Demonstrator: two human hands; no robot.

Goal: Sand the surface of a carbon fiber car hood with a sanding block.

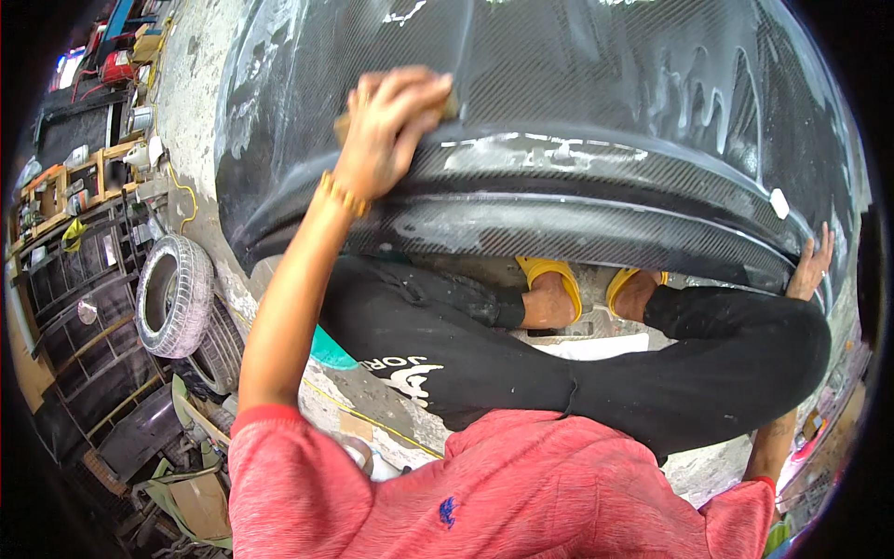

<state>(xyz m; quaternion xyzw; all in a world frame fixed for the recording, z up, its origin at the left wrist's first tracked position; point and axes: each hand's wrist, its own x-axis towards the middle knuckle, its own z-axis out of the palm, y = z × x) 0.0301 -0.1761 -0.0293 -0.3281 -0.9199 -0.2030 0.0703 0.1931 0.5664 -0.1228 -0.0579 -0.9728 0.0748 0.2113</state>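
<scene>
A large black carbon-fibre panel [577,84], shaped like a car hood, lies in front of me, wet and streaked with milky white residue. My left hand [391,116] presses a tan sanding block [452,105] flat on it, left of the middle, above the raised front ridge. Fingers and palm cover most of the block. At the panel's right edge rests my right hand [813,265], fingers apart and nothing in it. A small white piece [779,203] lies on the panel close to that hand.
My feet in yellow clogs [553,284] are under the panel's near edge. To the left, tyres [175,296] stand by a dark metal rack [88,326] and a wooden crate [93,182]. A yellow cord [189,200] runs over the concrete floor. Cardboard [200,503] lies at lower left.
</scene>
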